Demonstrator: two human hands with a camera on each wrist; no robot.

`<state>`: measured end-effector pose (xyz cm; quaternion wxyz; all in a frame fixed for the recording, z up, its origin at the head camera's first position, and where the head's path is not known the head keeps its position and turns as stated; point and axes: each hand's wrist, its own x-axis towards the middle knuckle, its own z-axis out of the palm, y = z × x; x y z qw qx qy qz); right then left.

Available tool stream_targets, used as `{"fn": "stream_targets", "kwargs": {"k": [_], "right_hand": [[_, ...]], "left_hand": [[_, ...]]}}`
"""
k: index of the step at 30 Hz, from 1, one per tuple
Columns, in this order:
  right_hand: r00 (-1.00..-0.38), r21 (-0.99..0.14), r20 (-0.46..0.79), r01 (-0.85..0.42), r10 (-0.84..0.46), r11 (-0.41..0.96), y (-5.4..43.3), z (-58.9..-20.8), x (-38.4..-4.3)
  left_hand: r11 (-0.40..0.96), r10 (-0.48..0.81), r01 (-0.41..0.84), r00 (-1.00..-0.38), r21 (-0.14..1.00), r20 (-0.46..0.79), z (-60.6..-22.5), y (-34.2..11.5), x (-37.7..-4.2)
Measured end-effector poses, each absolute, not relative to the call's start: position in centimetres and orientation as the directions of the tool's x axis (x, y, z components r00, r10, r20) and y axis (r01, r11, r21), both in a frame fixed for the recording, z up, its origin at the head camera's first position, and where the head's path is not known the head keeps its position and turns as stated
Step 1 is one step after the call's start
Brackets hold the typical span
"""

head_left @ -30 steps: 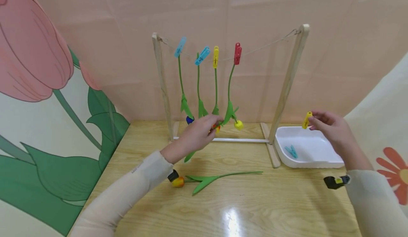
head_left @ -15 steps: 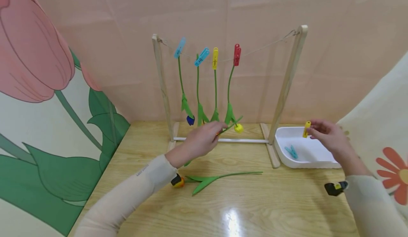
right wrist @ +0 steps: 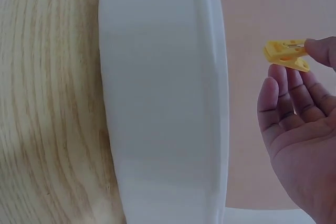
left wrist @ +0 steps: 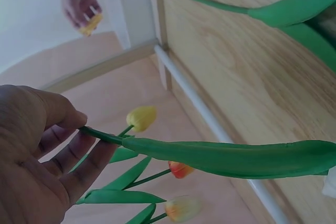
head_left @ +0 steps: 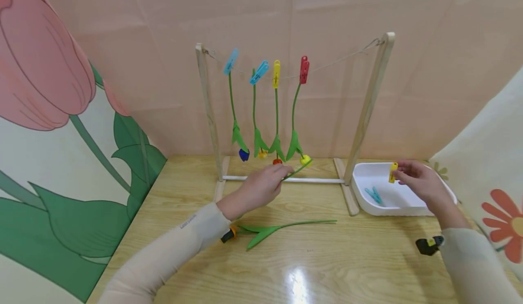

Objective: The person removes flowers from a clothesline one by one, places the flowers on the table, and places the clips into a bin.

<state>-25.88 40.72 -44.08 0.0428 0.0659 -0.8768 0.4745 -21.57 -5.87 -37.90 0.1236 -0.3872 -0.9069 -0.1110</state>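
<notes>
My left hand (head_left: pixel 263 185) pinches the green stem (left wrist: pixel 100 135) of an artificial tulip in front of the hanging row; its leaf (left wrist: pixel 226 157) stretches across the left wrist view and its bloom is out of sight. Over the white tray (head_left: pixel 392 211) at the right, my right hand (head_left: pixel 422 181) holds a yellow clothespin (right wrist: pixel 286 53) between thumb and fingers. Tulips hang head down from a string by a red clothespin (head_left: pixel 304 70), a yellow one and two blue ones. Their blooms are dark blue, pale orange, red and yellow (head_left: pixel 305 160).
A wooden frame with two posts, the right post (head_left: pixel 369 108) near the tray, carries the string (head_left: pixel 343 58). A white bar (head_left: pixel 323 180) joins its feet. Another tulip (head_left: pixel 282 227) lies on the table before it. A light blue clothespin (head_left: pixel 373 196) lies in the tray.
My left hand has moved slightly down and right with the tulip, its stem end swinging out to the right. My right hand has lowered toward the tray, still holding the yellow clothespin.
</notes>
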Motion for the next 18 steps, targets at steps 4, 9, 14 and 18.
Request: {"fn": "stream_targets", "kwargs": {"k": [4,9,14,18], "right_hand": [[-0.988,-0.835,0.135,-0.153,-0.073,0.529,40.9,-44.3,-25.9],[-0.988,-0.816,0.139,-0.155,-0.073,0.557,41.0,-44.5,-25.9],[-0.988,-0.806,0.141,-0.154,-0.067,0.571,41.0,-44.7,-25.7],[-0.988,-0.815,0.133,-0.152,-0.075,0.560,41.0,-44.7,-25.7]], "left_hand": [[0.671,0.681,0.732,-0.671,0.117,0.295,-38.2,-5.7,-21.6],[0.665,0.697,0.739,-0.666,0.110,0.264,-38.7,-5.3,-21.6],[0.665,0.701,0.739,-0.669,0.110,0.247,-39.3,-4.9,-21.6],[0.666,0.707,0.738,-0.671,0.107,0.225,-39.9,-4.6,-21.6]]}}
